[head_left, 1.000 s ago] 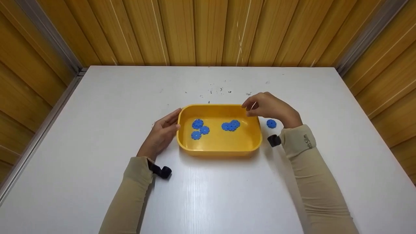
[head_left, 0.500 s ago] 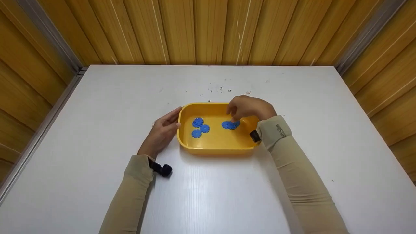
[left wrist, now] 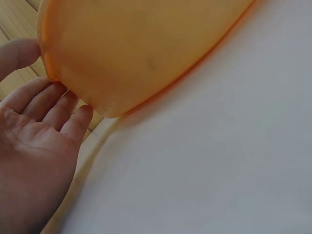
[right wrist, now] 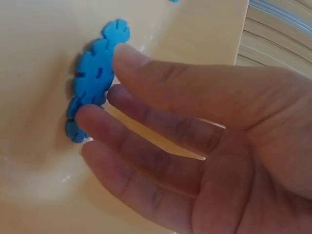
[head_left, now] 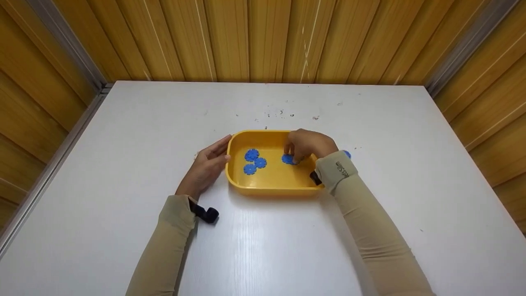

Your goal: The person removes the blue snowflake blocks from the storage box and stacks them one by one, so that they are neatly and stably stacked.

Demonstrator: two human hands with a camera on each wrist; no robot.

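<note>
The right hand [head_left: 309, 144] is held palm down over the right half of the yellow tray [head_left: 271, 190], wrist bent and fingertips lowered toward overlapping blue discs [head_left: 287, 158] on the tray floor. Thumb and fingers are kept apart and loosely curved, as is seen from the right wrist; whether the discs are touched by the fingertips cannot be told. The left hand [head_left: 205, 166] is laid against the outside of the tray's left wall, its fingers extended toward the far left corner and its thumb set nearer, with a gap left between them.

The forearms are brought in from the near side, the right one slanted far and left, the left one far and right. Both are covered by tan sleeves [head_left: 164, 242], and a black device [head_left: 208, 215] is worn at each wrist. In the tray's left half, more blue discs [head_left: 257, 161] are clustered. Outside the tray on the right, a single blue disc [head_left: 347, 154] is partly hidden by the right cuff. The tray is set on a white surface [head_left: 263, 238], bordered on the far side by wood-patterned panels [head_left: 263, 41].
</note>
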